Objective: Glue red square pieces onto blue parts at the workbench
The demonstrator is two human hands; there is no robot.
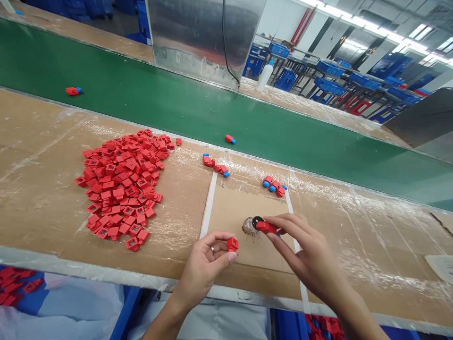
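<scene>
- Your left hand (203,271) is holding a square red plastic piece (232,244) just above the near edge of the taped cardboard square (235,212); your thumb and fingertips are closed together on it.
- A ring (212,249) is sitting on one finger of that hand.
- Your right hand (304,245) is reaching in over the right half of the square, with thumb and forefinger clamped on a red plastic part (266,227).
- That part's dark round end (257,222) is touching a small round object crusted with brown residue (249,225), which is sitting on the square near its middle.
- A heap of square red plastic pieces (120,186) is lying to the left of the square, well apart from your hands.
- Red-and-blue assembled pieces (274,185) are lying in a small cluster just beyond the square's far edge, and two more groups (208,161) (222,170) are lying beyond its far left corner.
- A green conveyor belt (141,85) is running past beyond the square, carrying two single red-and-blue pieces (73,91) (230,139).
- Blue crates (329,68) are standing on racks far beyond the belt.
</scene>
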